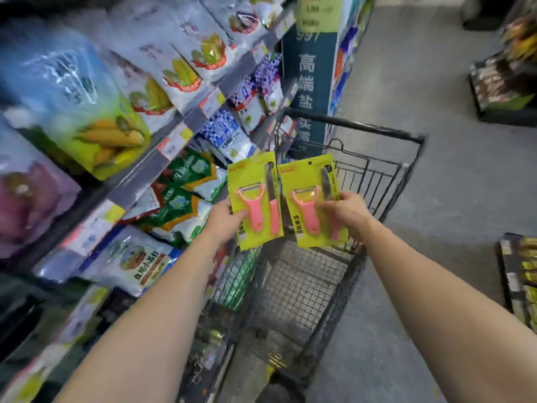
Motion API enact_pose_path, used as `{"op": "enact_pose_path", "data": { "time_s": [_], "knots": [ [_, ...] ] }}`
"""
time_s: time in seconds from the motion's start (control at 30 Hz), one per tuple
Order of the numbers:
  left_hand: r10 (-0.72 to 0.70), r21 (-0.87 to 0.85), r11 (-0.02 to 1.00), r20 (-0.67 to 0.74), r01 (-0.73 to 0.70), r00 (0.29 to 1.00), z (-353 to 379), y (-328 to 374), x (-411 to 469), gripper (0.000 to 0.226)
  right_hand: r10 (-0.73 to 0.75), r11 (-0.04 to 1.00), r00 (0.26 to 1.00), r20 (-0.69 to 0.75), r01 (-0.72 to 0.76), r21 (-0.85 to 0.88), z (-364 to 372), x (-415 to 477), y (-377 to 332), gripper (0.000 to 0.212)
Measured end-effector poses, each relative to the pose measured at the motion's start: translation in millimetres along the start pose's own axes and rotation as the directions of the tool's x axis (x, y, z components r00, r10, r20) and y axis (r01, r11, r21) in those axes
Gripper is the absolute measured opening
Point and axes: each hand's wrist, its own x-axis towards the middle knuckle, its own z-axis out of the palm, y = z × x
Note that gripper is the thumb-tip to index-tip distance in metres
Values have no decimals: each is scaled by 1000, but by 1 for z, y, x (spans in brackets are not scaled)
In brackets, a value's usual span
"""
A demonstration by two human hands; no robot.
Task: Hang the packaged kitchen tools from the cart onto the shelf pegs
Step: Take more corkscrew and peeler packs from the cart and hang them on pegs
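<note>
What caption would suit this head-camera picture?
Left hand and right hand each hold a yellow peeler pack above the cart.

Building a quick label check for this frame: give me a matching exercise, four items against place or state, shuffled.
Column 1:
1. left hand
2. right hand
3. shopping cart
4. corn-print bags

Column 2:
A. on the upper shelf, at left
B. holds the left-side yellow peeler-and-knife pack
C. below and behind both packs, black wire
D. holds the right-side yellow peeler-and-knife pack

Pairs: 1-B, 2-D, 3-C, 4-A
</note>
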Motion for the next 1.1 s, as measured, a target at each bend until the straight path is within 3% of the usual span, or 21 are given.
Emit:
{"op": "enact_pose_path", "data": {
  "time_s": [0.2,0.33,0.47,0.57,0.67,0.83,1.0,1.1],
  "knots": [
    [-65,-65,996,-189,53,980,-38,-14,-130,13,-133,989,980,145,140,-37,1,-72,-11,8],
    [-169,-109,984,-293,142,941,-65,-46,-226,15,-164,978,953,255,191,-84,28,-124,-1,20],
    [-229,-153,971,-358,186,905,-103,-83,-319,29,-214,960,893,396,268,-86,80,-178,-2,26],
    [-278,-202,957,-424,209,862,-131,-127,-383,30,-250,939,822,512,334,-77,122,-240,-4,19],
    [-340,-251,937,-514,241,787,-151,-151,-460,30,-277,908,752,599,409,-94,162,-299,-1,15],
    [-421,-267,907,-628,326,655,-166,-172,-591,6,-262,901,646,717,431,-58,225,-389,18,12],
    [-515,-362,855,-676,371,527,-182,-229,-744,27,-247,894,536,807,447,-23,280,-514,58,13],
    [-538,-402,840,-703,365,464,-185,-250,-834,20,-211,903,482,850,430,-20,303,-594,87,12]
  ]
}}
